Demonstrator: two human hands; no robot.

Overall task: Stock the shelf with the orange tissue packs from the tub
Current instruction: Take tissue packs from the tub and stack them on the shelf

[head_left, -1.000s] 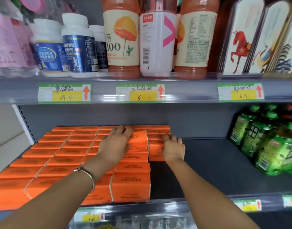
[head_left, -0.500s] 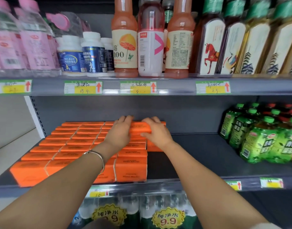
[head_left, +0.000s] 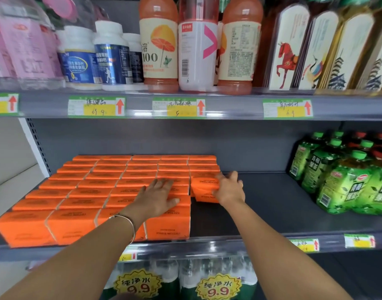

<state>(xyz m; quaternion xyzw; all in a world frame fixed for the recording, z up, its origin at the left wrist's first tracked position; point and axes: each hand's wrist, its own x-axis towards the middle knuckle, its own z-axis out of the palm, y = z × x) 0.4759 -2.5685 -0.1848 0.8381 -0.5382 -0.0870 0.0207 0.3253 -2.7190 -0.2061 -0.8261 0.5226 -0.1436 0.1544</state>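
Observation:
Orange tissue packs (head_left: pixel 94 187) fill the left half of the middle shelf (head_left: pixel 263 211) in several rows, five columns wide. My left hand (head_left: pixel 157 199) rests flat with spread fingers on the packs near the front of the fourth column. My right hand (head_left: pixel 230 190) presses against the right end of a slightly tilted orange pack (head_left: pixel 204 184) at the front of the rightmost column, thumb over its top, fingers straight. Another pack lies under it. The tub is out of view.
Green tea bottles (head_left: pixel 345 180) stand at the right end of the same shelf, with bare grey shelf between them and the packs. Juice bottles (head_left: pixel 158 46), white supplement jars (head_left: pixel 111 55) and tall boxed bottles crowd the shelf above. Water bottle packs with 9.9 tags (head_left: pixel 218 287) sit below.
Both hands came down off the pack they held together at the back. My left hand slid toward the front; my right hand moved right to the end of the rightmost column.

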